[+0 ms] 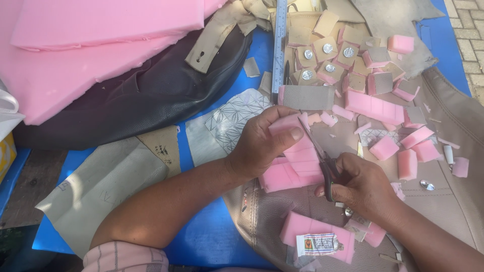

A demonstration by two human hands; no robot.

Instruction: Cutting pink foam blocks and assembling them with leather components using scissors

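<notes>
The cutting is under way: the left hand (259, 146) pinches a pink foam strip (295, 151) in a closed grip just above the beige leather sheet (454, 196), while the right hand (360, 189), fingers through the handles, works black scissors (322, 161) into it. Next comes a straight snip along the marked line, I'd judge, matching the cut foam squares (383, 148) nearby.

Bright dappled daylight, soft shadows, sharp focus.
</notes>
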